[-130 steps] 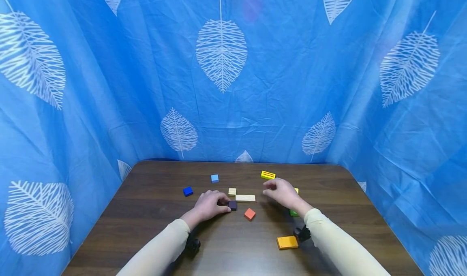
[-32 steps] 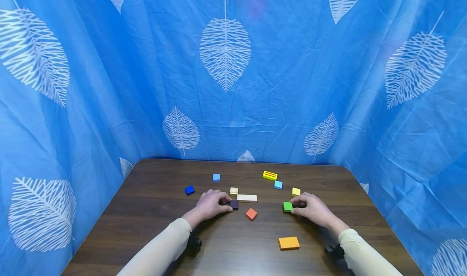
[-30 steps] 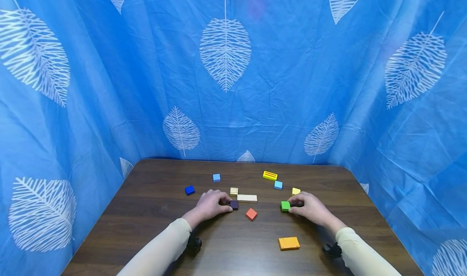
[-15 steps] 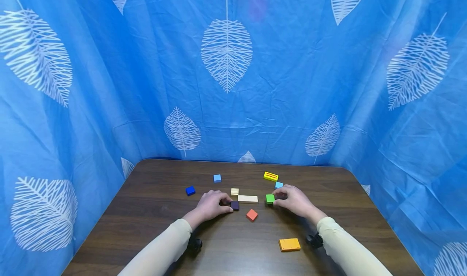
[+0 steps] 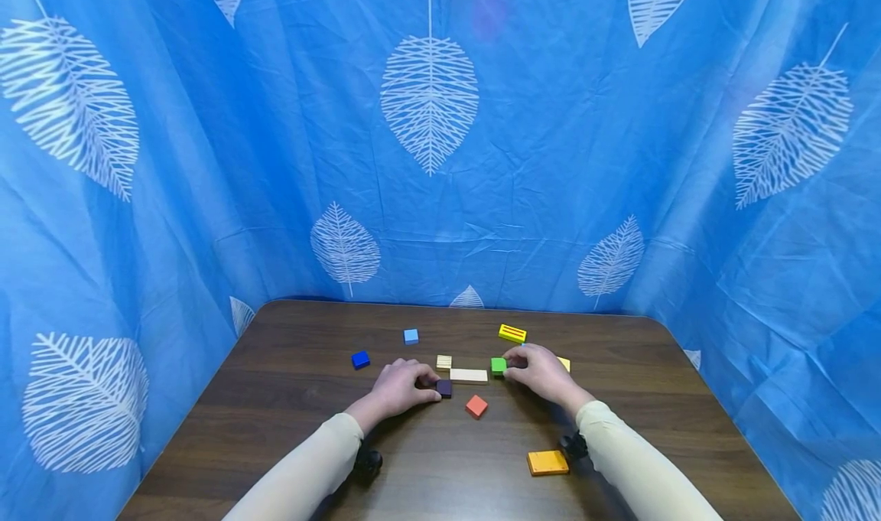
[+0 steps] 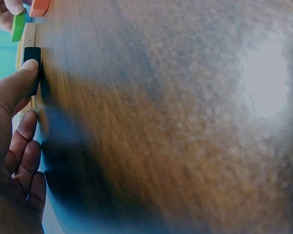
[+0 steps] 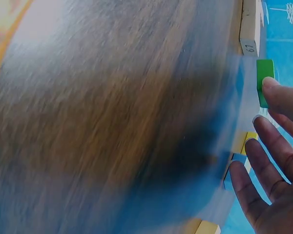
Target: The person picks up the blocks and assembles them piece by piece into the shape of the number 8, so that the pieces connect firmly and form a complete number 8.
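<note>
My left hand (image 5: 395,385) pinches a small dark block (image 5: 443,389) on the table; the left wrist view shows the thumb against the dark block's face (image 6: 32,55). Between the thumb and fingers of my right hand (image 5: 542,371) is a green block (image 5: 499,366), just right of the far end of a long pale block (image 5: 469,376). In the right wrist view the green block (image 7: 265,73) stands close to the table, its thumb-side face partly covered. A small beige block (image 5: 443,362) lies behind the long one's left end. Nearer me is an orange-red block (image 5: 476,407).
At the back lie a striped yellow block (image 5: 512,333) and a light blue block (image 5: 411,337). A dark blue block (image 5: 361,359) is on the left. My right hand partly hides a pale yellow block (image 5: 566,364). An orange block (image 5: 547,463) sits by the right wrist.
My right hand, earlier without a block, has taken hold of the green block on the right and carried it left to the long pale block. The left hand keeps its pinch in place.
</note>
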`<state>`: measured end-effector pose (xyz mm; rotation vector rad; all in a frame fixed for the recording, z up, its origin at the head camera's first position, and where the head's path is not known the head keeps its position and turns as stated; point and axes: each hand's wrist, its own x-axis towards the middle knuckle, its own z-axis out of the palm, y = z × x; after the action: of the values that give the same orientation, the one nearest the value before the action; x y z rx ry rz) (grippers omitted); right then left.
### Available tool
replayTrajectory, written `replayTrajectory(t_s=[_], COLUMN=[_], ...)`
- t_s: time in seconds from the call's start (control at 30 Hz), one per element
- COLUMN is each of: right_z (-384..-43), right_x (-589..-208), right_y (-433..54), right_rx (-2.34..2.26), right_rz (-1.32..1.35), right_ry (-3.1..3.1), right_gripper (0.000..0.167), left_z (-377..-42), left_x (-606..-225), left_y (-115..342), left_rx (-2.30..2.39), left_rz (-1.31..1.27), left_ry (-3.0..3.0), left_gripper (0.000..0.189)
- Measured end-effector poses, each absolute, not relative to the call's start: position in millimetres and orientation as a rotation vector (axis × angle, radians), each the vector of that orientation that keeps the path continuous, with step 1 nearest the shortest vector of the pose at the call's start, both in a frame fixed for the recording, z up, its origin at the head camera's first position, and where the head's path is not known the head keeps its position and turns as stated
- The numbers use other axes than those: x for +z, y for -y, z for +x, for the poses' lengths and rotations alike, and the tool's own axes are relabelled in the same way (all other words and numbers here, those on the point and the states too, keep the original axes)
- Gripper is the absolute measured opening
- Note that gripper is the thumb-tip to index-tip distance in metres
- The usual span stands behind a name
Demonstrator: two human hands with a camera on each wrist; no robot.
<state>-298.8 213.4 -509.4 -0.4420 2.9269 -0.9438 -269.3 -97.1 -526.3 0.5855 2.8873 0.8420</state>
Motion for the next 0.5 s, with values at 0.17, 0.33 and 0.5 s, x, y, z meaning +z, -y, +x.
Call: replayTrajectory(t_s=[0.17,0.33,0.5], right_z=[-301,-304,-307], right_x=[-510,-511,-513], right_y=[-208,-204,-200], right_rx=[-0.925,-0.899,-0.867], right_rz=[-0.399,-0.386,-0.387], right_ry=[-2.944,-2.958,-2.965], right_gripper=[0.025,0.027,0.027], left_z=[-270,-270,-270], left_x=[-527,-527,-528], left_y=[97,97,97], left_rx=[0.839,0.828,0.827], left_rz=[0.592,0.584,0.571], left_ry=[-2.887,-2.894,-2.896], left_gripper=[0.027,0.027,0.027])
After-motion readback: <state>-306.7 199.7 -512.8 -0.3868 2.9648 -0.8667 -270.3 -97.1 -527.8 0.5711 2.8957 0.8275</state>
